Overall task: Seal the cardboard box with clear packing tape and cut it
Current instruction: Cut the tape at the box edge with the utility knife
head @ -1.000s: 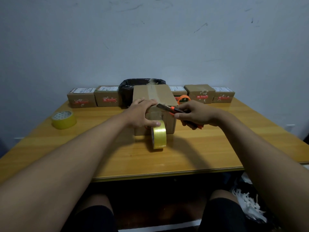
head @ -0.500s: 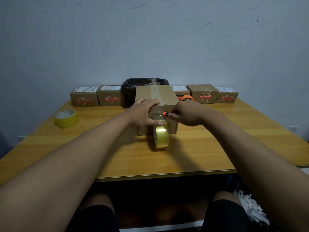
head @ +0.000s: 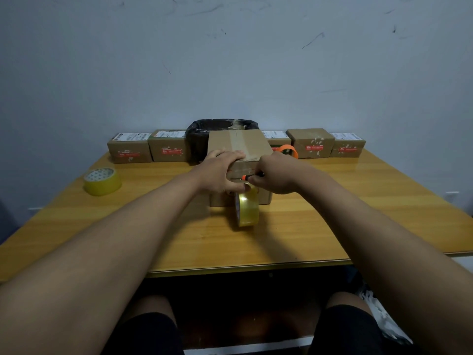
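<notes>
A brown cardboard box (head: 245,144) stands mid-table with a strip of clear tape running over its top and down its near face. The yellowish tape roll (head: 247,209) stands on edge against the box's front, still joined to that strip. My left hand (head: 221,171) presses on the box's near top edge and front, thumb near the roll. My right hand (head: 275,174) grips an orange utility knife (head: 245,177), only its orange end showing, at the tape just above the roll. The blade is hidden between my hands.
A second tape roll (head: 103,181) lies flat at the table's left. Several small labelled cardboard boxes (head: 129,147) line the back edge beside a black-lined bin (head: 198,135). An orange tape dispenser (head: 289,149) sits behind the box on the right. The wooden table (head: 358,201) ends near my knees.
My right hand has brought the knife down and left from the box's top corner to the tape above the roll. The left hand stayed pressed on the box.
</notes>
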